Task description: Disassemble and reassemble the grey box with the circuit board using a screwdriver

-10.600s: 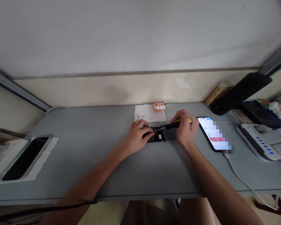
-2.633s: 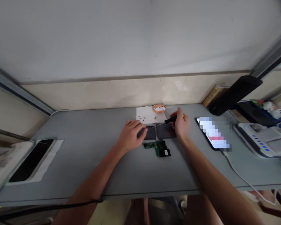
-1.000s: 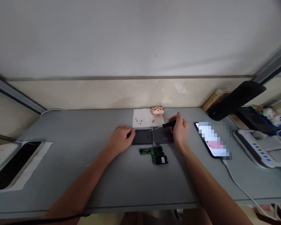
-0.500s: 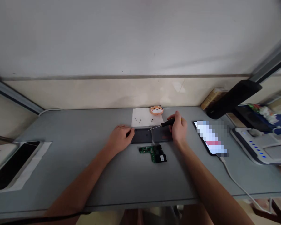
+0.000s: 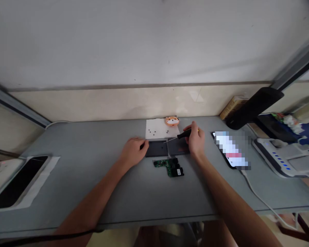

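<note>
My right hand is closed around the black handle of a thin screwdriver. The shaft points left, its tip over the inner part of a dark flat casing panel. My left hand grips that panel's left end between thumb and fingers. A second dark panel lies against it on the right, partly under my right hand. Nearer to me rests a green circuit board with black parts and a white label. Whether the tip touches the panel, I cannot tell.
Behind the panels, white paper carries several tiny dark screws and an orange animal-face case. To the right are a lit phone on a cable, a power strip and a black cylinder. A dark phone lies left.
The view has shifted slightly. Both hands, the screwdriver and the panels keep nearly the same places relative to one another.
</note>
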### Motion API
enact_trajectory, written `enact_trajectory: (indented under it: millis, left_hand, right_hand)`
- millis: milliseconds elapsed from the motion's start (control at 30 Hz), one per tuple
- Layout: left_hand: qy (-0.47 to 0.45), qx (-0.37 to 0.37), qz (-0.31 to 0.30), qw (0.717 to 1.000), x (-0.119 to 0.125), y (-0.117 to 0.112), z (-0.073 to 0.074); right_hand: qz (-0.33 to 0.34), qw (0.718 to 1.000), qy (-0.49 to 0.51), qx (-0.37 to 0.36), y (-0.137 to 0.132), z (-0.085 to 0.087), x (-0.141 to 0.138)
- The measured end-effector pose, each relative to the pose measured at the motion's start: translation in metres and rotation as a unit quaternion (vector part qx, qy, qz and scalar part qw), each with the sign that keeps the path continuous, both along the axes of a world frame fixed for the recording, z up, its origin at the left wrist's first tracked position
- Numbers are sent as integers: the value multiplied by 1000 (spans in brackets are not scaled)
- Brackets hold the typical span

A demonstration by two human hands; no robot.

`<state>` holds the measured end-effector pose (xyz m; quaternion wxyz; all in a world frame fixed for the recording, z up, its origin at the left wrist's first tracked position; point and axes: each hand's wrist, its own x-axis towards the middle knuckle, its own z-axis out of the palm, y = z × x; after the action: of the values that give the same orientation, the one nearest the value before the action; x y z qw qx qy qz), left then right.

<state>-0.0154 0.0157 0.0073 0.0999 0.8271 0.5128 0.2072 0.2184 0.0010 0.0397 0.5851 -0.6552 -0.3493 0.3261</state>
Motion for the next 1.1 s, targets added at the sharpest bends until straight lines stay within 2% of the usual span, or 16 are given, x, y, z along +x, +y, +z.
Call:
enact_trajectory:
  millis: [500,1100]
  left_hand:
    - [10,3,5,1000,1,-2,2]
    - [4,-2,4,1000,0,-1,1]
  right_hand:
    - [7,999,-34,13,-1,2,-1]
    - [10,1000,-27,11,-2,3,-2]
